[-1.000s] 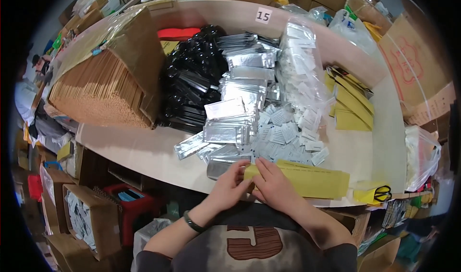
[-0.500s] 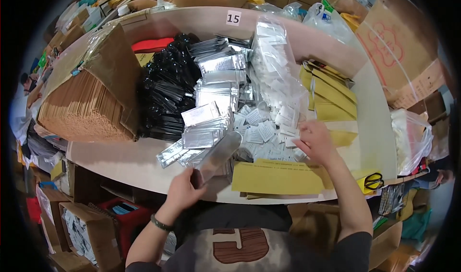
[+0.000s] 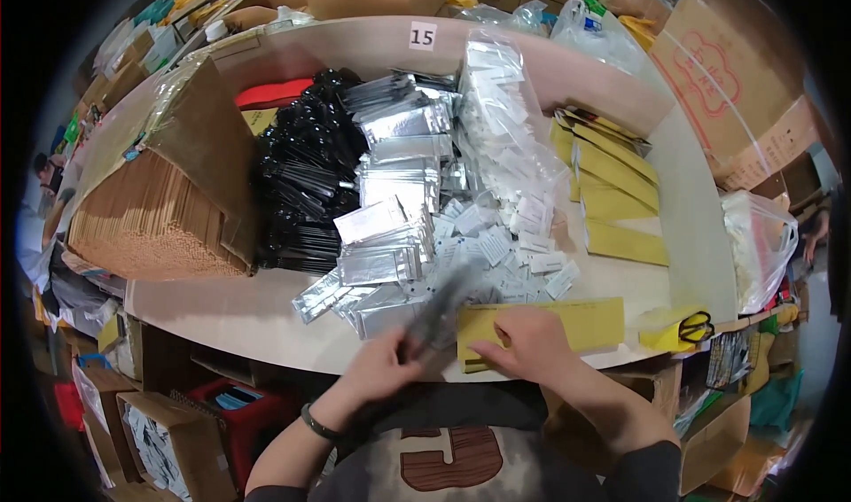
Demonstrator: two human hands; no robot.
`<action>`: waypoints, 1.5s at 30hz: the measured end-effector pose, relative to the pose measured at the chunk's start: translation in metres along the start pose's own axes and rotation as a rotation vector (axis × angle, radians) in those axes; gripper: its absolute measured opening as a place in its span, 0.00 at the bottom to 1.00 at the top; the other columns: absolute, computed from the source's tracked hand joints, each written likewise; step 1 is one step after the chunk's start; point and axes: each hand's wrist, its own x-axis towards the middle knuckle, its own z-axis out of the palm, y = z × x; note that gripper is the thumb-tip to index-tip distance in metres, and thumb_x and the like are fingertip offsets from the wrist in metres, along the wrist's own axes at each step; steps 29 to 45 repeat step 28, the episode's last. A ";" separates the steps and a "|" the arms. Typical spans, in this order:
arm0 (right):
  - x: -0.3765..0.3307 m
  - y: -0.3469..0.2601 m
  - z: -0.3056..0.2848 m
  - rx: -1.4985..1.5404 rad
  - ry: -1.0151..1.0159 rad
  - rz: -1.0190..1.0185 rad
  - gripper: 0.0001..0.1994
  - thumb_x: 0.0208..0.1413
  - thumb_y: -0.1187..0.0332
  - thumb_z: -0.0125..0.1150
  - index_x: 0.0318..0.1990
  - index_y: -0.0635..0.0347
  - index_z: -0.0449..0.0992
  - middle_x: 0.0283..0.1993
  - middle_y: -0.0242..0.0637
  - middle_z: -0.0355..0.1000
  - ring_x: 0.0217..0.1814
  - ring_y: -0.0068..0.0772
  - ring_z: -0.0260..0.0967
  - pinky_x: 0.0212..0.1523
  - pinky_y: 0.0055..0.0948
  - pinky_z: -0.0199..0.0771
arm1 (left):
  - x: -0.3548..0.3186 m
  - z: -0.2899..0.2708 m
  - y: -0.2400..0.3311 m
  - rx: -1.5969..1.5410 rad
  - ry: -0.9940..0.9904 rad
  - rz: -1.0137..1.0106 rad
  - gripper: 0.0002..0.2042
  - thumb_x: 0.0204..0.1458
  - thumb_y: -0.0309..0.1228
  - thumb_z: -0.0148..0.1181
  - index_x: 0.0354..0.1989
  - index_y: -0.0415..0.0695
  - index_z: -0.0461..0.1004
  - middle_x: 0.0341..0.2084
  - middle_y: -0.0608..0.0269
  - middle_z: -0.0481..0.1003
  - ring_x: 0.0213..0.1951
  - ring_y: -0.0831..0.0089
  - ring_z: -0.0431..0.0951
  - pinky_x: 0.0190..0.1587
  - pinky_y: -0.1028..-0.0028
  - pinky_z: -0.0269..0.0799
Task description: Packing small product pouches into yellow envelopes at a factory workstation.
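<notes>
My left hand [image 3: 383, 365] is closed around the lower end of a long, narrow plastic packet [image 3: 443, 311], blurred by motion and tilted up to the right. My right hand [image 3: 529, 344] is curled, its thumb toward the packet; what it holds, if anything, is hidden. Under that hand lies a yellow envelope [image 3: 589, 322] at the table's near edge. Beyond both hands spreads a heap of small white printed sachets [image 3: 496, 245]. To its left are stacked silvery flat packets [image 3: 399, 179], and farther left a pile of black-wrapped items [image 3: 306, 165].
A carton full of tightly packed brown sheets [image 3: 164, 210] stands at the left. More yellow envelopes [image 3: 620, 192] lie at the right, near a raised table wall [image 3: 700, 210]. Scissors [image 3: 696, 327] rest on yellow material at the right corner. A large clear bag [image 3: 501, 103] stands behind the sachets.
My right hand has moved from the sachets leftward and nearer, over the yellow envelope. My left hand has carried the packet to the right and nearer. The two hands are closer together.
</notes>
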 end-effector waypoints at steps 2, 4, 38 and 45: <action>0.011 0.000 0.027 0.052 0.143 0.005 0.26 0.56 0.45 0.60 0.20 0.61 0.69 0.21 0.42 0.71 0.25 0.50 0.72 0.25 0.44 0.68 | 0.018 -0.003 -0.008 0.274 0.279 -0.040 0.18 0.41 0.34 0.68 0.38 0.40 0.69 0.27 0.51 0.74 0.34 0.50 0.77 0.36 0.60 0.73; 0.024 0.002 0.044 -0.144 -0.024 0.052 0.28 0.57 0.42 0.56 0.25 0.62 0.79 0.23 0.49 0.75 0.27 0.52 0.76 0.29 0.47 0.73 | 0.024 -0.004 -0.001 0.310 0.344 -0.089 0.19 0.40 0.34 0.69 0.36 0.41 0.68 0.28 0.51 0.75 0.35 0.50 0.78 0.36 0.60 0.73; 0.021 -0.009 0.060 0.021 -0.115 0.261 0.17 0.52 0.55 0.61 0.40 0.59 0.75 0.31 0.48 0.77 0.35 0.56 0.77 0.40 0.51 0.77 | -0.043 -0.033 -0.025 0.604 0.030 0.178 0.33 0.39 0.32 0.71 0.58 0.48 0.67 0.41 0.50 0.75 0.44 0.52 0.78 0.44 0.63 0.75; 0.021 -0.009 0.060 0.021 -0.115 0.261 0.17 0.52 0.55 0.61 0.40 0.59 0.75 0.31 0.48 0.77 0.35 0.56 0.77 0.40 0.51 0.77 | -0.043 -0.033 -0.025 0.604 0.030 0.178 0.33 0.39 0.32 0.71 0.58 0.48 0.67 0.41 0.50 0.75 0.44 0.52 0.78 0.44 0.63 0.75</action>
